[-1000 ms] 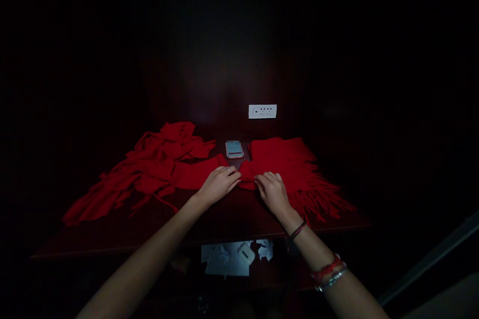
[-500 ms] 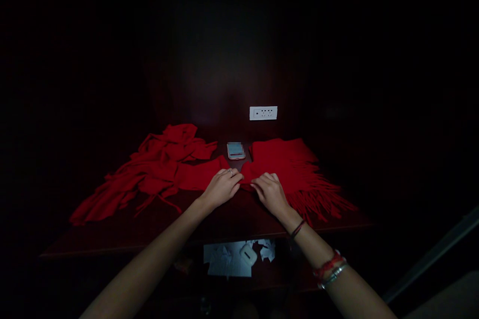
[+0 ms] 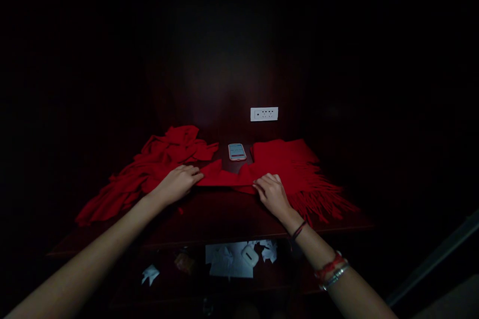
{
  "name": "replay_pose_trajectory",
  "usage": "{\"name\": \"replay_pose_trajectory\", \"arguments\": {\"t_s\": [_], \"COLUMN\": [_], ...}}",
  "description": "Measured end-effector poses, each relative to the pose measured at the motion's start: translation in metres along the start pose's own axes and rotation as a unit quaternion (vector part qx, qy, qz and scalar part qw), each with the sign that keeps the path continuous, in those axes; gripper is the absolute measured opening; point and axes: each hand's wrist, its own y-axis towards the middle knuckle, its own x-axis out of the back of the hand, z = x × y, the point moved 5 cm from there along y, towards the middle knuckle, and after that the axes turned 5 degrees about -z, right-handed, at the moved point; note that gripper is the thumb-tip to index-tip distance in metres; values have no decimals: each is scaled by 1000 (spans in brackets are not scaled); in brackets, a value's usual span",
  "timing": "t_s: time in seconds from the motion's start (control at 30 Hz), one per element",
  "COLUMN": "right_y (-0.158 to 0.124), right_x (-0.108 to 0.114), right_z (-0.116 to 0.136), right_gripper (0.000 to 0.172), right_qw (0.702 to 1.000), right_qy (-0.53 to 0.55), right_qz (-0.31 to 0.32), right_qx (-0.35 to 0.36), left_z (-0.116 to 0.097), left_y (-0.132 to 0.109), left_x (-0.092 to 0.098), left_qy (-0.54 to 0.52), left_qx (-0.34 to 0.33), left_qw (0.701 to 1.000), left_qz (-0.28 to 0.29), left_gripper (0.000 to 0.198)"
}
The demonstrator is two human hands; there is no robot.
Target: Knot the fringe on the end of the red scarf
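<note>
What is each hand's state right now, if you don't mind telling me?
Left hand: closed, pinching the red fabric by its near edge.
Right hand: closed, pinching that same edge.

The scene is very dim: a weak pool of light fills the centre and fades to near black towards the edges. A faint grey glow spreads over the dark reddish-brown wall, with a soft shadow low in its middle. The white rectangular socket plate and the lit screen of the pale-rimmed phone stand out brightest. The matte red cloth looks deeply saturated, its folds sinking into shadow. Lower down, printing on the bluish-white paper sheet is illegible.
</note>
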Motion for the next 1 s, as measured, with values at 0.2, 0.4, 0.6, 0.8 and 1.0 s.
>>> {"name": "replay_pose_trajectory", "arguments": {"t_s": [0.2,0.4,0.6,0.8,1.0], "right_y": [-1,-4,-17,-16,11], "right_x": [-1,7,11,15,2], "right_z": [7,13,16,16,40], "right_gripper": [17,17,16,16,15], "right_qw": [998,994,990,992,994], "right_qy": [0,-55,-92,-109,-85], "right_qz": [31,75,104,68,64], "right_qx": [54,57,25,8,-2], "left_z": [-15,-33,-39,-2,14], "left_y": [8,120,149,137,140], "left_x": [-2,-11,-48,-40,-53], "left_qy": [-300,-464,-542,-702,-669], "left_qx": [2,115,128,193,286], "left_qw": [922,878,826,677,674], "left_qz": [245,36,86,111,125], "left_gripper": [32,26,19,20,12]}}
